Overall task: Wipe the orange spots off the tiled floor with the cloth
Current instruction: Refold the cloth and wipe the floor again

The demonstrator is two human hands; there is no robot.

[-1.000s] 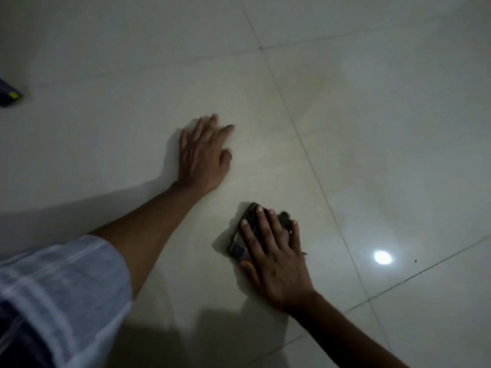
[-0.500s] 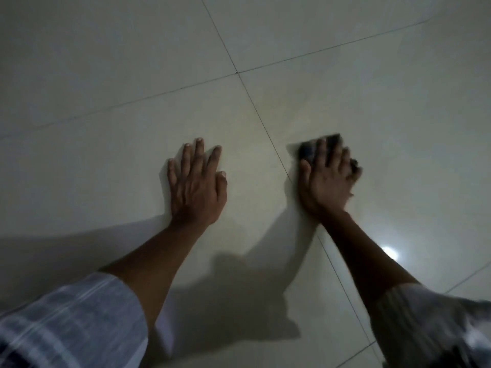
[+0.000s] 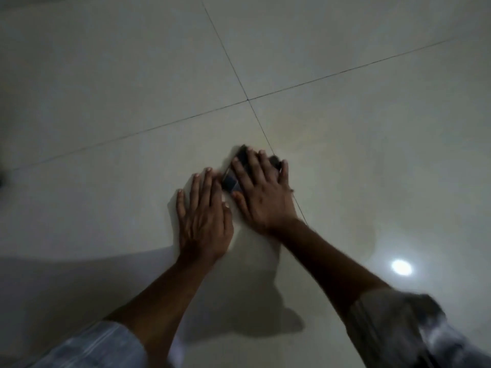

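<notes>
Left sleeve (image 3: 87, 349): pale striped fabric, bottom-left corner, pushed up above the bare forearm.
Left hand (image 3: 203, 216): palm down, flat on the tiled floor (image 3: 106, 115); fingers straight and close together, pointing away from the camera. Holds nothing. Its index-finger side lies just beside the cloth; contact between them cannot be told.
Cloth (image 3: 230, 179): small, dark, folded; lies on the floor under the right hand's fingers, just left of a grout line. Dark edges show past the fingertips and at the thumb side. Blurred, so pattern unclear.
Right hand (image 3: 261, 192): palm down on top of the cloth, fingers spread and straight, pressing it to the tile. No curl round the cloth visible.
Grout crossing (image 3: 248, 100): four tiles meet beyond the hands, apart from the cloth.
Stain (image 3: 285, 128): faint yellowish-orange tint on the tile just right of the grout line, beyond the right hand; edges vague.
Light reflection (image 3: 401, 266): bright round glare on the glossy tile, right of the right forearm.
Right sleeve (image 3: 414, 330): pale, blurred, bottom-right corner.
</notes>
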